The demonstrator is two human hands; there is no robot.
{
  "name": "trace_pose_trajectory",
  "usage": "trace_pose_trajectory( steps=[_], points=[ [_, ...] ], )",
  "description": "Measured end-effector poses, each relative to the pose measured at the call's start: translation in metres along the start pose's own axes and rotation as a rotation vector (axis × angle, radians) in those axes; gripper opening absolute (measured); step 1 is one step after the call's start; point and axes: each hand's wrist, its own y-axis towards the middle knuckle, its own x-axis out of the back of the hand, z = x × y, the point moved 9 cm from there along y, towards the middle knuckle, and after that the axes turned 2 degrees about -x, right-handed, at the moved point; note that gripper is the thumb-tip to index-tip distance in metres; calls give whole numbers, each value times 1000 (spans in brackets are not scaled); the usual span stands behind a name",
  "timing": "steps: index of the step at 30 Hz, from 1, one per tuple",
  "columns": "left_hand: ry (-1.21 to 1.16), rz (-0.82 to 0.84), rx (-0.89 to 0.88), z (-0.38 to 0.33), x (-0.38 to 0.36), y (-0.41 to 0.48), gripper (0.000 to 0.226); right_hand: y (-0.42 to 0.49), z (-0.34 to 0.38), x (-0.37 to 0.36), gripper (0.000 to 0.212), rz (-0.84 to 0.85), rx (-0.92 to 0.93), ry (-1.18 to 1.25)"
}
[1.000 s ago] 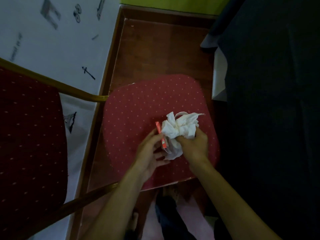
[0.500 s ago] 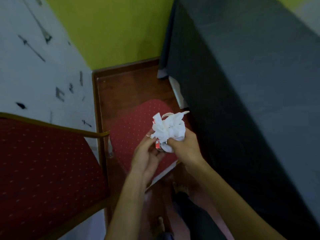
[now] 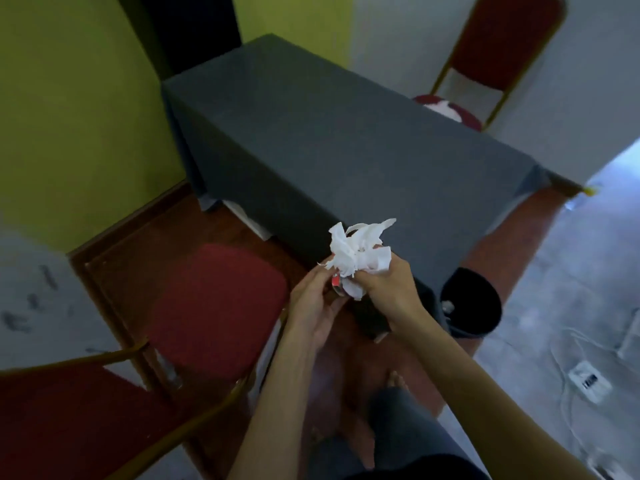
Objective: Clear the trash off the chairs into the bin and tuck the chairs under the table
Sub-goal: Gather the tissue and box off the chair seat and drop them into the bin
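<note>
Both hands hold a wad of trash at chest height: crumpled white tissue with a small red wrapper under it. My right hand grips the tissue from the right; my left hand closes on the wrapper side from the left. Below and left stands a red cushioned chair with a bare seat, pulled out from the grey-clothed table. A black bin stands on the floor at the table's near right corner, right of my hands.
A second red chair stands beyond the table's far side with something white on its seat. Another red chair back fills the lower left. Cables and a white power strip lie on the grey floor at right.
My view has lifted and swung right from the chair seat to the table and bin. Both hands have carried the tissue and wrapper up off the seat.
</note>
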Motion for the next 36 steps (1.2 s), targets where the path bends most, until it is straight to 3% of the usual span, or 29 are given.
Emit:
trace_pose_trajectory(
  steps=[10, 17, 23, 26, 30, 33, 36],
  points=[
    [338, 187, 195, 117, -211, 21, 31, -10, -54, 248, 30, -417, -66, 142],
    [569, 191, 307, 236, -295, 72, 18, 34, -155, 370, 19, -467, -275, 59],
    [610, 80, 430, 312, -308, 118, 35, 84, -233, 407, 9, -362, -435, 7],
    [648, 35, 420, 330, -304, 141, 27, 108, -264, 409, 30, -315, -502, 16],
    [683, -46, 526, 374, -290, 193, 54, 143, -300, 414, 34, -308, -535, 45],
    [708, -36, 575, 416, -285, 234, 35, 175, -341, 418, 38, -318, -549, 50],
    [717, -18, 464, 444, -276, 263, 18, 211, -392, 416, 37, -319, -561, 34]
  ],
)
